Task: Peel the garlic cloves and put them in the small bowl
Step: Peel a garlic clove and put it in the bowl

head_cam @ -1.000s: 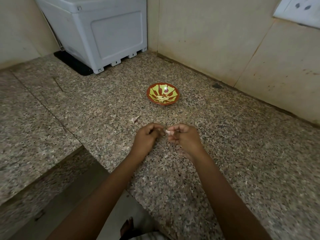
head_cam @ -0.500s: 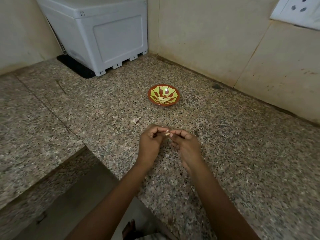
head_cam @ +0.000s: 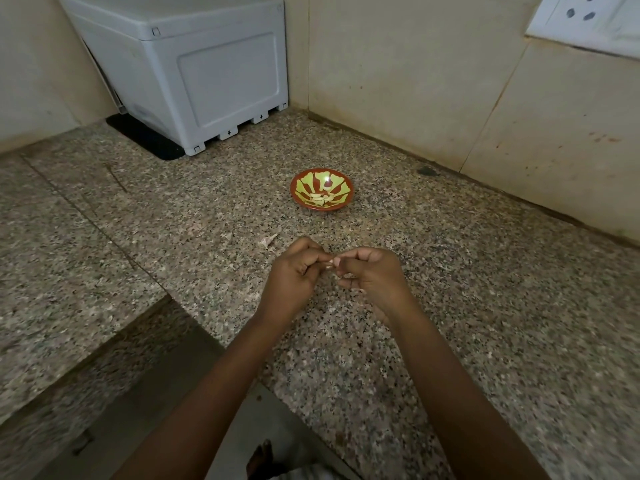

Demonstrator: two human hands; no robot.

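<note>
Your left hand (head_cam: 294, 277) and right hand (head_cam: 377, 280) still pinch the garlic clove (head_cam: 331, 264), fingers curled tight, at 6 o'clock from the bowl (head_cam: 293, 195). I think peeling isn't done yet.

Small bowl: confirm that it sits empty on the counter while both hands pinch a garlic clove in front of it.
Not empty. The head view shows the small bowl holding several pale peeled cloves. The rest stands: it sits on the counter, and the left hand and right hand pinch a garlic clove between them in front of it.
</note>
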